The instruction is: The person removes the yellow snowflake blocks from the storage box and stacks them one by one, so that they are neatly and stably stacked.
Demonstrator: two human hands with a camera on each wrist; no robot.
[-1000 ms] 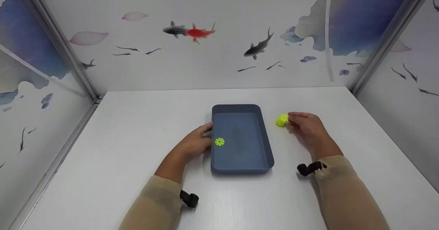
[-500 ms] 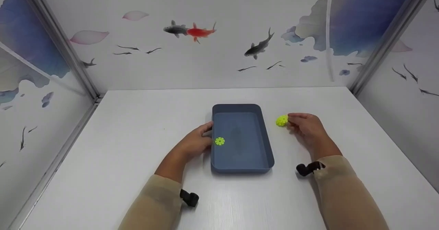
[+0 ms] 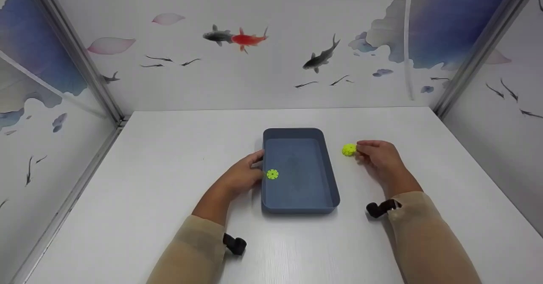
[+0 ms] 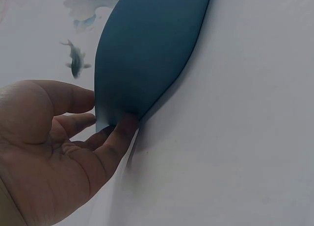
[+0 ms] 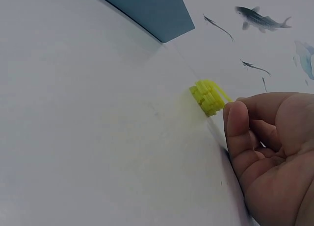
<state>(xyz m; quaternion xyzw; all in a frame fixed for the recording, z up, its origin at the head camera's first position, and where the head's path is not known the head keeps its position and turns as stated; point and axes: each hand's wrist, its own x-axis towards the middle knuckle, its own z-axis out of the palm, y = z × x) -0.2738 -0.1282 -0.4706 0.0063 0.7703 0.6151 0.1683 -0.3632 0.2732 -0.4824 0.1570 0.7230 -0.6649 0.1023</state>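
A blue-grey rectangular tray [image 3: 300,174] lies on the white table. My left hand [image 3: 242,176] touches its left outer wall; in the left wrist view, fingertips [image 4: 128,122] press against that wall. Inside the tray, close to its left wall, is a notched yellow-green plastic disc [image 3: 272,174]. Right of the tray, a small stack of similar yellow discs [image 5: 205,99] sits on the table. My right hand [image 3: 379,157] pinches the edge of a yellow disc [image 5: 219,91] between thumb and finger, tilted against that stack.
White panels printed with fish and petals [image 3: 246,40] enclose the table at the back and both sides. Metal posts [image 3: 72,51] stand at the corners. Black wrist devices [image 3: 234,244] are strapped at both sleeves.
The disc in my right hand has tipped lower onto the stack. My left hand and the tray have stayed in place.
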